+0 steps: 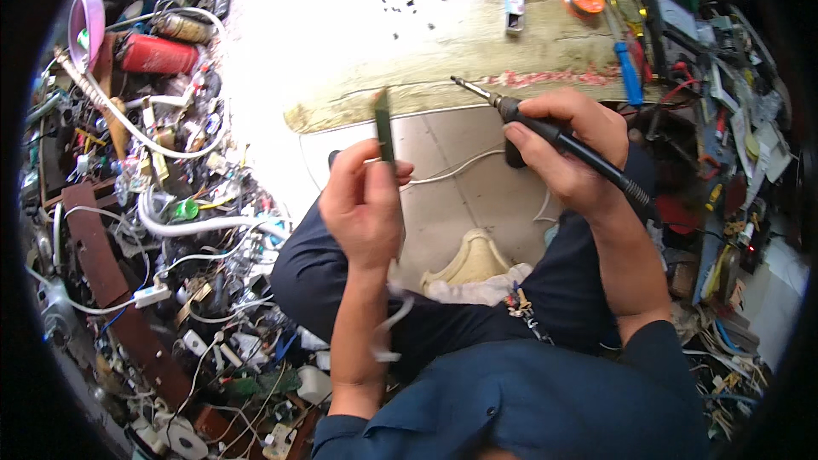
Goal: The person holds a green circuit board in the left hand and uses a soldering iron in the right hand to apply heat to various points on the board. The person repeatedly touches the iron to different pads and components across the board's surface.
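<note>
Cluttered workbench (528,43) beyond my knees: my left hand (365,204) pinches a thin green circuit board (383,126) upright (edge-on) between fingertips; my right hand (571,149) grips a soldering iron (554,132), tip pointing left, near the board.

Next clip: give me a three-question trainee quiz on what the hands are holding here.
1. True or false: the right hand grips a soldering iron by its black handle.
2. The left hand holds: A) a thin dark board edge-on, B) a red can, C) an orange spool.
3. Fill in: the iron's metal tip points toward the person's ____.

Key: 1 true; 2 A, the thin dark board; 3 left.
</note>
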`<state>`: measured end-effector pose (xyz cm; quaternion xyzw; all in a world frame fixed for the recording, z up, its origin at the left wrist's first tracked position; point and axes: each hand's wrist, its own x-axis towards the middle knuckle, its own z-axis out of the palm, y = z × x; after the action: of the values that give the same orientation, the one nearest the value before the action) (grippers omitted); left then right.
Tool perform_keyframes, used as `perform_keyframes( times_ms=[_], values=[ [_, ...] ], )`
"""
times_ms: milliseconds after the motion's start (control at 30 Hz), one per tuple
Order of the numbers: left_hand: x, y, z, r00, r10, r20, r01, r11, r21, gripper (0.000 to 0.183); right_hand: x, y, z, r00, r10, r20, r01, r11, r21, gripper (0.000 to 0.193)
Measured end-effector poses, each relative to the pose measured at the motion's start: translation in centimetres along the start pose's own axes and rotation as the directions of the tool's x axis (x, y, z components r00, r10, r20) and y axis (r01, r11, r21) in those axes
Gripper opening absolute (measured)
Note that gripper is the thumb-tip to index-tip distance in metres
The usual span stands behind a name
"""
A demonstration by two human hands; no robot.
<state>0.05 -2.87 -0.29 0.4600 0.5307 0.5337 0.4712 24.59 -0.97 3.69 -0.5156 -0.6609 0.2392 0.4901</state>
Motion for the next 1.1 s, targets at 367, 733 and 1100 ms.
perform_keyframes(
  times_ms=[367, 733, 1100],
  values=[
    [1.8, 0.4, -1.5, 0.929, -0.347, 0.132, 0.342, 0.661, -0.668, 0.049, 3.4, 2.9, -2.1, 0.985, 0.025, -0.173, -0.068, 0.967, -0.245, 0.016],
    [2.4, 1.2, -3.0, 0.982, -0.135, 0.129, 0.183, 0.551, -0.814, 0.054, 4.4, 2.4, -0.3, 0.99, 0.071, -0.122, -0.108, 0.938, -0.329, 0.018],
    [3.0, 2.8, -3.6, 0.977, -0.017, 0.212, 0.188, 0.535, -0.824, 0.066, 1.5, 1.3, -1.5, 0.975, 0.052, -0.214, -0.07, 0.995, -0.075, 0.017]
  ],
)
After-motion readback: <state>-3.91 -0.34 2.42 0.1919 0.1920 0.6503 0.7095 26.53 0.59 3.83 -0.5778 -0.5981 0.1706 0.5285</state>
